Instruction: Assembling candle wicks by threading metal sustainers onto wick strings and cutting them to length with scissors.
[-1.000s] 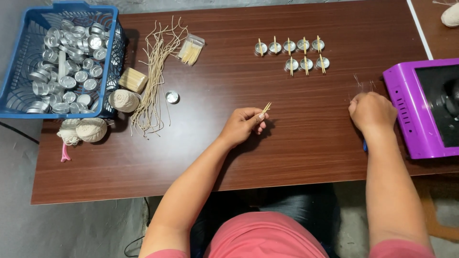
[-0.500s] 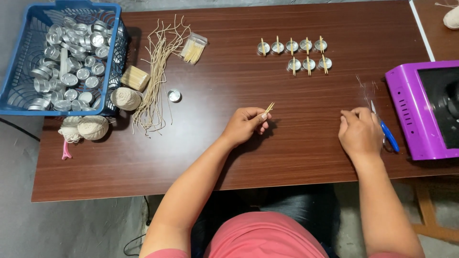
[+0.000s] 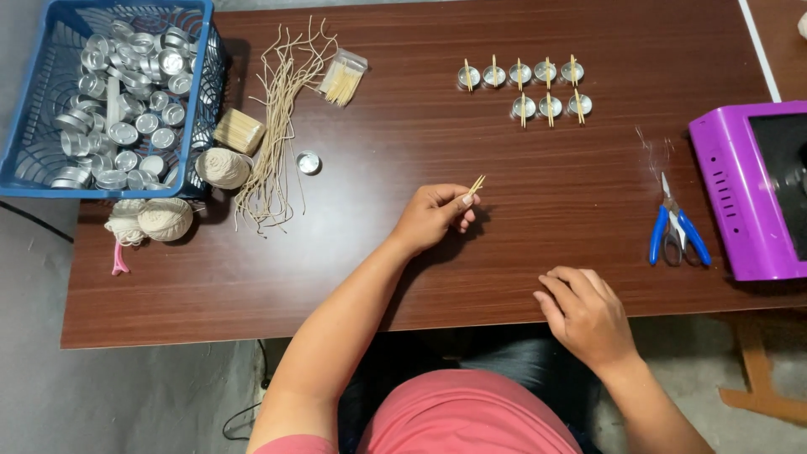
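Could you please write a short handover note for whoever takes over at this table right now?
Left hand: pinches small wooden sticks above the table.
Right hand: empty, resting at the near edge, apart from the blue-handled scissors.
Done: eight metal cups at the far side, each with a stick across it.
Left: one loose cup beside the cut wicks; many empty cups in the blue basket.

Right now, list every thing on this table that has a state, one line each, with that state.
left hand: closed, pinching small wooden sticks
right hand: empty, fingers curled, resting on the table
scissors: shut, lying flat
blue basket: full of metal cups
eight metal cups: upright in two rows, a stick across each
single metal cup: upright, alone
stick packet: lying flat
yarn balls: wound
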